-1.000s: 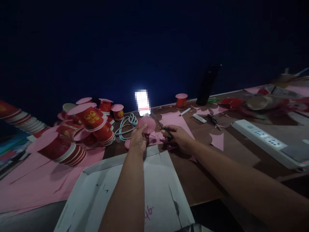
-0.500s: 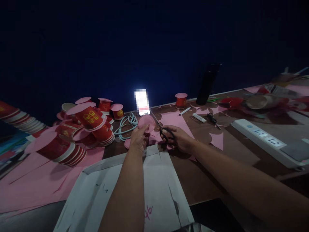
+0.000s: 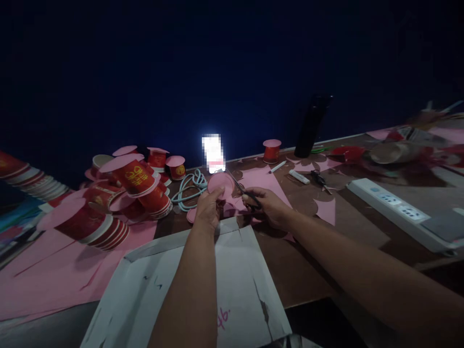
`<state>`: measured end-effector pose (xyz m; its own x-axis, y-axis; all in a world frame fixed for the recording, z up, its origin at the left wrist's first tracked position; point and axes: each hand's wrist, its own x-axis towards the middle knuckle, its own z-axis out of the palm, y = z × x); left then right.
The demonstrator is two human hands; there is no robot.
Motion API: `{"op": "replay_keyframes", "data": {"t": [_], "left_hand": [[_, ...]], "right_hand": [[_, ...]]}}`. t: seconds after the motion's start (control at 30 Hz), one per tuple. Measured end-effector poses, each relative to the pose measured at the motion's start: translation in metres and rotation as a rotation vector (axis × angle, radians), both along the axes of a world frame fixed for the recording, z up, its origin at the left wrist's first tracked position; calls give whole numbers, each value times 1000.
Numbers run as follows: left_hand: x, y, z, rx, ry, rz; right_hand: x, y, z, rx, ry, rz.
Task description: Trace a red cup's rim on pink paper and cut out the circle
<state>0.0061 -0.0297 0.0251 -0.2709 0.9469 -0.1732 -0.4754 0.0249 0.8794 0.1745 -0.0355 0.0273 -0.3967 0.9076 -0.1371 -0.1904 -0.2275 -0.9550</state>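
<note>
A round pink paper disc (image 3: 222, 181) is pinched between the thumb and fingers of my left hand (image 3: 209, 208), its face toward me. My right hand (image 3: 266, 205) is closed around the handles of a pair of black-handled scissors (image 3: 237, 183), whose blades point up and left along the disc's right edge. Whether the blades touch the paper I cannot tell. Below the hands lies a white cardboard tray (image 3: 239, 270). Another pink disc (image 3: 191, 216) lies by my left wrist, and a pink paper sheet (image 3: 263, 179) with cut edges is behind my right hand.
Red paper cups (image 3: 136, 179) with pink discs cluster at left. A coiled pale cable (image 3: 188, 191) and lit phone (image 3: 213, 152) stand ahead. Rightward are a red cup (image 3: 271, 152), white marker (image 3: 299, 177), second scissors (image 3: 321, 181), black bottle (image 3: 311, 128) and power strip (image 3: 391, 205).
My right hand has turned slightly, so the scissors' handles show more edge-on and look closer together. The left hand and pink disc have barely moved.
</note>
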Motion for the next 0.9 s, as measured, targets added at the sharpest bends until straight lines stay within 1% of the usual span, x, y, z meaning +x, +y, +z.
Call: {"op": "replay_keyframes", "data": {"t": [0.17, 0.33, 0.53, 0.73, 0.9], "left_hand": [[-1, 1, -2, -14, 0, 8], [0, 0, 1, 16, -10, -8], [0, -1, 2, -49, 4, 22], [-1, 0, 2, -37, -22, 34], [-1, -1, 5, -30, -41, 36]], "right_hand": [[1, 1, -1, -5, -9, 16], [1, 2, -2, -19, -8, -8], [0, 1, -2, -20, 8, -7], [-1, 1, -3, -7, 42, -20], [-1, 1, -2, -2, 41, -9]]}}
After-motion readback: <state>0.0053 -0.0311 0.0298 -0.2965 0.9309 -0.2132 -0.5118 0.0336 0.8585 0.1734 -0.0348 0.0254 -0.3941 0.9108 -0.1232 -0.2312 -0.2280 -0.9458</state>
